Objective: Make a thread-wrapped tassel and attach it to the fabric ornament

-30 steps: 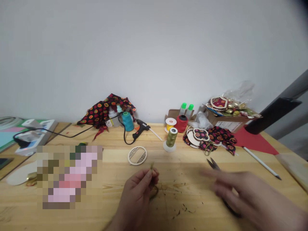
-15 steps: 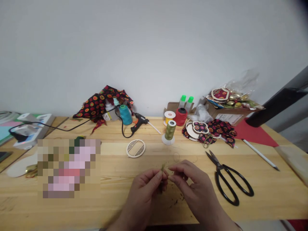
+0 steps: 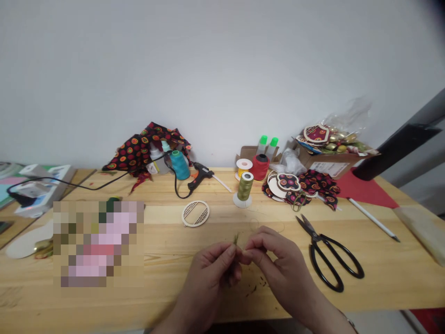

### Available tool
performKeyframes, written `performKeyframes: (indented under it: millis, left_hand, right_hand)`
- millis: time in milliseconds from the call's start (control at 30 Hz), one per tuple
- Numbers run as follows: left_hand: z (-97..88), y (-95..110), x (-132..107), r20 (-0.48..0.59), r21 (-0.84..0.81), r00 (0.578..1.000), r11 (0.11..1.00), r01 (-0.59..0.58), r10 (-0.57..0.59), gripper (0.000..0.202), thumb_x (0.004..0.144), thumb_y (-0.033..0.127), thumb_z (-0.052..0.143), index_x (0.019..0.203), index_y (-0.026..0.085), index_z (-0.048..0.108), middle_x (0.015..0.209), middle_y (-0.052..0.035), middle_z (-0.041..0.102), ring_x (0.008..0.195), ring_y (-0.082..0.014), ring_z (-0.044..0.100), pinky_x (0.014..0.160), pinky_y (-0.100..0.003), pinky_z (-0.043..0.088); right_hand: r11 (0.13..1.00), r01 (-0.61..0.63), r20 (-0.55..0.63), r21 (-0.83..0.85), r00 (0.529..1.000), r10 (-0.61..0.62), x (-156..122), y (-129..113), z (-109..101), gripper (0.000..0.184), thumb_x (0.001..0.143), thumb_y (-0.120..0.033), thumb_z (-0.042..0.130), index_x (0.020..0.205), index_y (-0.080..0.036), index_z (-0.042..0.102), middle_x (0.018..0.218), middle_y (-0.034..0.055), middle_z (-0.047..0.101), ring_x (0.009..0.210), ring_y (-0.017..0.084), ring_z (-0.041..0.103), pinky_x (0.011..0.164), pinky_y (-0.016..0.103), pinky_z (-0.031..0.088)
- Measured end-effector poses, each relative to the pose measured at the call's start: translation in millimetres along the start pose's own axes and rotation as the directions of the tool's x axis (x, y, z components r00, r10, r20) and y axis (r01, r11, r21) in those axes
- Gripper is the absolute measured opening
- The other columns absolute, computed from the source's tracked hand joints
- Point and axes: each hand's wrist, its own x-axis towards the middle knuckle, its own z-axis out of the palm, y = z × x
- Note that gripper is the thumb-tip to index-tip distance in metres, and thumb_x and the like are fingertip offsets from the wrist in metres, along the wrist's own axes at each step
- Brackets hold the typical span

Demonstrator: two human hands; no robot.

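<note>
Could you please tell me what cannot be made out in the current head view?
In the head view:
- Lower part of the green strands: hidden by the left hand.
- Whatever the right hand may pinch: too small to tell.
- Pinkish object: obscured by pixelation.
- Dark object: cut off by the left edge.
- Print on the white label: too small to read.

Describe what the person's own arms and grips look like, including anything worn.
The left grip and right grip are bare hands; no gloves or rings show. No sleeves show either. On the right arm, near the bottom edge, is a thin dark band with a shiny part, too small to identify.
</note>
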Motion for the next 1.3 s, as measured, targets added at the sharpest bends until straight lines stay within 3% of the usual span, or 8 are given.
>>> performKeyframes:
  millis: [233,433,833,1000,1100,1200,1300]
  left_hand:
    - [2.9,1,-2,0.019,0.089,1.0,0.996,-0.012,0.01,0.027,0.082,0.029,0.058,0.061,0.012,0.064,0.055,0.0003,0.054,0.045,-0.0049,0.031,0.046,-0.023,0.019]
    - [3.2,1,-4,0.02,0.05,1.0,0.999,0.014,-0.015,0.026,0.079,0.028,0.062,0.059,0.012,0.064,0.053,0.0009,0.05,0.046,-0.0054,0.028,0.045,-0.023,0.015]
    - [1.3,-2,-6,0.016,0.061,0.999,0.998,0.03,-0.031,0.026,0.079,0.028,0.062,0.057,0.014,0.064,0.053,0.0023,0.042,0.052,-0.0089,0.029,0.049,-0.024,0.019]
    - [2.0,-1,-8,0.025,0.139,1.0,0.99,0.014,-0.018,0.032,0.08,0.031,0.06,0.053,0.014,0.058,0.051,0.0034,0.039,0.051,-0.0091,0.026,0.048,-0.024,0.019]
    - [0.5,0,-7,0.001,0.206,1.0,0.978,-0.027,0.028,0.028,0.08,0.031,0.061,0.057,0.015,0.062,0.054,0.0021,0.045,0.055,-0.0103,0.036,0.054,-0.023,0.027]
    - [-2.1,1,-6,-0.039,0.251,0.994,0.964,-0.09,0.103,0.018,0.079,0.029,0.063,0.066,0.018,0.07,0.08,-0.0035,0.061,0.08,-0.016,0.051,0.072,-0.024,0.037]
    - [-3.3,3,-5,-0.058,0.287,0.979,0.943,-0.169,0.193,0.016,0.078,0.029,0.064,0.068,0.02,0.072,0.126,-0.0057,0.053,0.12,-0.0238,0.039,0.093,-0.029,0.032]
  right_hand:
    - [1.0,-0.019,-0.042,0.011,0.999,0.019,3,5,0,0.018,0.079,-0.005,0.057,0.065,-0.018,0.059,0.067,-0.0029,0.057,0.067,0.01,0.054,0.063,0.02,0.041]
    - [0.999,-0.045,-0.069,-0.021,0.997,0.043,4,12,1,0.016,0.079,-0.008,0.056,0.067,-0.018,0.059,0.067,-0.0027,0.055,0.065,0.011,0.052,0.061,0.021,0.039]
    - [0.998,-0.055,-0.065,-0.026,0.996,0.053,4,14,3,0.016,0.08,-0.009,0.055,0.067,-0.018,0.057,0.066,-0.0027,0.054,0.065,0.011,0.051,0.061,0.022,0.039]
    - [0.998,-0.059,-0.075,-0.021,0.996,0.057,3,15,4,0.015,0.079,-0.011,0.056,0.066,-0.018,0.058,0.066,-0.0024,0.055,0.064,0.012,0.052,0.06,0.022,0.04]
    - [0.994,-0.102,-0.124,0.027,0.987,0.104,3,17,6,0.011,0.081,-0.017,0.055,0.073,-0.018,0.061,0.069,-0.0006,0.06,0.067,0.014,0.055,0.063,0.023,0.043]
    - [0.979,-0.165,-0.154,0.118,0.971,0.182,3,20,7,0.011,0.083,-0.023,0.054,0.083,-0.018,0.064,0.076,0.0023,0.065,0.073,0.016,0.059,0.068,0.026,0.047]
    - [0.95,-0.214,-0.093,0.228,0.966,0.241,3,21,9,0.016,0.083,-0.026,0.054,0.083,-0.017,0.067,0.075,0.0035,0.068,0.073,0.017,0.062,0.069,0.027,0.05]
